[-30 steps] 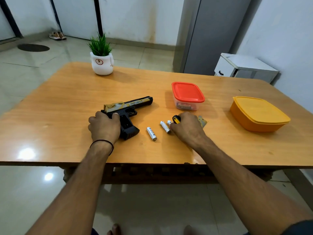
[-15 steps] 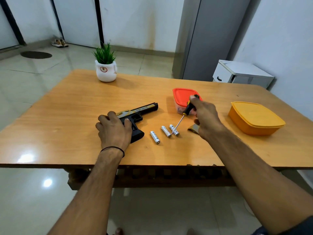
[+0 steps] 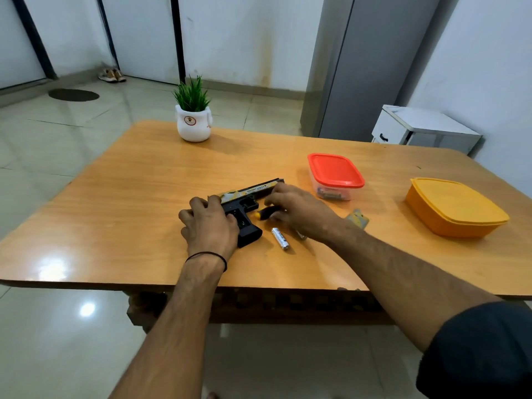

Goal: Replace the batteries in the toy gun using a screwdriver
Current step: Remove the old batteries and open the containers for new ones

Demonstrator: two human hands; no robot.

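A wooden table [image 3: 121, 214] fills the middle of the view. On its right side sits an orange lidded container [image 3: 454, 208], and left of that, farther back, a clear box with a red lid [image 3: 335, 175]. A white pot with a green plant [image 3: 193, 118] stands at the far left part of the table.

The toy gun [image 3: 244, 207] lies flat near the table's centre, barrel pointing right and away, grip toward the near edge. The left hand [image 3: 208, 226], a black band at its wrist, lies palm down over the rear of the gun, fingers curled on it. The right hand [image 3: 299, 210] is curled around a screwdriver [image 3: 266, 212] with a black and yellow handle, just right of the gun's grip; its fingertips touch the barrel.

One battery [image 3: 280, 239] lies bare on the table right of the grip; another [image 3: 300, 234] peeks out under the right wrist. A small flat cover piece [image 3: 357, 218] rests right of the wrist.
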